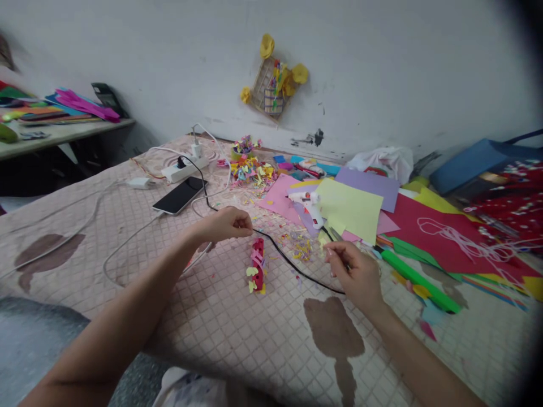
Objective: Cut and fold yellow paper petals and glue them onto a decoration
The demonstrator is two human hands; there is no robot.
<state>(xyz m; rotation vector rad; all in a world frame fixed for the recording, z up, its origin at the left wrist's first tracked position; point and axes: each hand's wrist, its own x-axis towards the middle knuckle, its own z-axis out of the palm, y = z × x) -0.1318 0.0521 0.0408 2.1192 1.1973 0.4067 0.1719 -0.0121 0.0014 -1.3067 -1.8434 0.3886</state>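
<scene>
Left hand (227, 224) pinches the black cord (292, 264), apparently to manage slack; right hand (357, 272) curls near it, grip unclear from here

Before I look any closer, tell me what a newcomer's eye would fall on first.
Probably the yellow-flowered decoration on the pale wall, and the bright green roll lying beyond the right hand to the right. In the middle, the black cord, pinched in the left hand, stands out against the checked tablecloth, with a small red-and-pink piece on its near side.
</scene>
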